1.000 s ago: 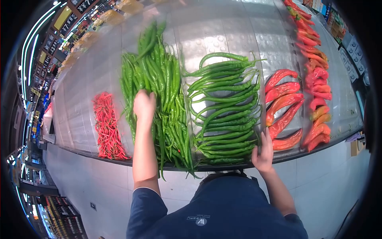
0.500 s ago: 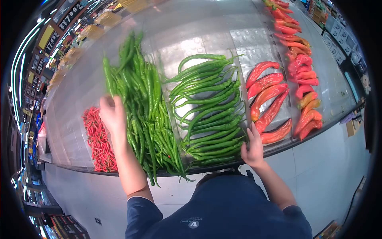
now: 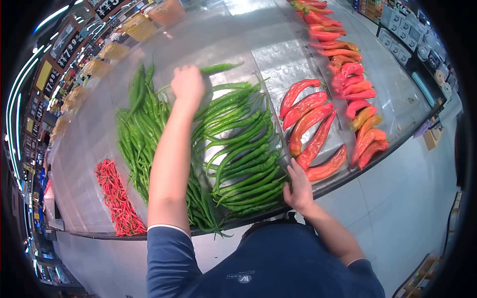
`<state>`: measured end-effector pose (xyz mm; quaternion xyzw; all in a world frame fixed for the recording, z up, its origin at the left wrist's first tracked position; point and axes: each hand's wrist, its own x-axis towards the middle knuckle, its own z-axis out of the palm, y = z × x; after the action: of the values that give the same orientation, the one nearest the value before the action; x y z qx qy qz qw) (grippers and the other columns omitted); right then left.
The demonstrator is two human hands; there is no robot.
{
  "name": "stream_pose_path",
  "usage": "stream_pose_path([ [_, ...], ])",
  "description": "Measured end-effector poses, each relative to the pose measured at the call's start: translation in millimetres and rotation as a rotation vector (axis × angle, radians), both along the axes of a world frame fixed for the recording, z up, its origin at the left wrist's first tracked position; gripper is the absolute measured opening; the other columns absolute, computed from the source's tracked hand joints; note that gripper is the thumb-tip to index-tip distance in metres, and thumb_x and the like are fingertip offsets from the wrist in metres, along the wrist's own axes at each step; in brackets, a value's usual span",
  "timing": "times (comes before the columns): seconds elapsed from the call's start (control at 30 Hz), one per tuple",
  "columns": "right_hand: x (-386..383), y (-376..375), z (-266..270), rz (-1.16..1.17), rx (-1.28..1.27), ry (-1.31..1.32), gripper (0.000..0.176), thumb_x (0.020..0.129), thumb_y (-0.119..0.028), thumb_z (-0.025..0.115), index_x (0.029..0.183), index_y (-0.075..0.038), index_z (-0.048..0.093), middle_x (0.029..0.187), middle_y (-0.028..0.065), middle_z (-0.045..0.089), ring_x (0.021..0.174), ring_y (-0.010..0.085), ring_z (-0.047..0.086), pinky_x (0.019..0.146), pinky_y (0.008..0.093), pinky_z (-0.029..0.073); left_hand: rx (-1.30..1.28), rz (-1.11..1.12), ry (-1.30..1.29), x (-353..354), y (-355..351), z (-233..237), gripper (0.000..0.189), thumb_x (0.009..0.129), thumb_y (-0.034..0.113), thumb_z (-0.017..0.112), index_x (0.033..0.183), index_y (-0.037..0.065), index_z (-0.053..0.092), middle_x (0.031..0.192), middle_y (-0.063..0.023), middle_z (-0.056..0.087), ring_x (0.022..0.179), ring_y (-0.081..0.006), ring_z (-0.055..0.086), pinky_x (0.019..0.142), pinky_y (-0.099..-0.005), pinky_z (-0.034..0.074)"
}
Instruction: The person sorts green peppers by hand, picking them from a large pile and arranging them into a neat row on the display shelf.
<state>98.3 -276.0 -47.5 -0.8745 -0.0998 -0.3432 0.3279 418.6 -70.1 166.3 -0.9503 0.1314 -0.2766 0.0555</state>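
My left hand [image 3: 188, 85] is closed on one end of a long green chili pepper [image 3: 221, 67]; the rest of it points right, above the others. Below it, a column of green chili peppers [image 3: 243, 144] lies side by side, mostly crosswise. Left of that, partly behind my left forearm, is a looser heap of green chili peppers [image 3: 136, 129]. My right hand [image 3: 299, 188] rests at the front edge by the clear divider, fingers stretched out and holding nothing. Just beyond its fingertips lie several large red peppers [image 3: 314, 121].
Small red chilies [image 3: 118, 198] form a pile at the far left of the metal display counter [image 3: 79, 164]. A second row of red and orange peppers [image 3: 355, 84] runs along the right. Price signs [image 3: 69, 49] hang at the upper left.
My left hand has moved right and away from me, from the left heap to above the green column, and now holds a green chili pepper. My right hand stays by the divider.
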Motion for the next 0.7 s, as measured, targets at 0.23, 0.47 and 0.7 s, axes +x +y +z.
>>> stream_pose_path([
  [0.23, 0.3, -0.4, 3.0, -0.004, 0.01, -0.006, 0.06, 0.071, 0.009, 0.063, 0.13, 0.012, 0.052, 0.139, 0.0337, 0.052, 0.121, 0.049, 0.058, 0.104, 0.0512, 0.049, -0.054, -0.115, 0.093, 39.3, 0.8, -49.1, 0.028, 0.083, 0.0, 0.059, 0.11, 0.005, 0.068, 0.11, -0.0159, 0.069, 0.108, -0.0365, 0.063, 0.092, -0.0459, 0.054],
  [0.47, 0.7, -1.2, 1.7, 0.019, 0.005, 0.019, 0.059, 0.07, 0.009, 0.062, 0.128, 0.013, 0.052, 0.137, 0.0359, 0.052, 0.12, 0.0507, 0.057, 0.104, 0.0522, 0.048, -0.091, -0.215, 0.216, 24.9, 11.7, -52.5, 0.022, 0.09, 0.011, 0.055, 0.107, 0.009, 0.07, 0.109, -0.0184, 0.069, 0.107, -0.0371, 0.063, 0.09, -0.0482, 0.054],
  [0.7, 0.0, -2.5, -5.7, 0.037, 0.024, 0.034, 0.062, 0.073, 0.007, 0.063, 0.134, 0.011, 0.049, 0.14, 0.036, 0.05, 0.123, 0.0517, 0.056, 0.106, 0.0531, 0.047, -0.189, -0.24, 0.088, -22.2, 15.0, -59.7, 0.033, 0.08, 0.001, 0.063, 0.113, 0.004, 0.065, 0.114, -0.0172, 0.064, 0.108, -0.0381, 0.063, 0.088, -0.0501, 0.054],
])
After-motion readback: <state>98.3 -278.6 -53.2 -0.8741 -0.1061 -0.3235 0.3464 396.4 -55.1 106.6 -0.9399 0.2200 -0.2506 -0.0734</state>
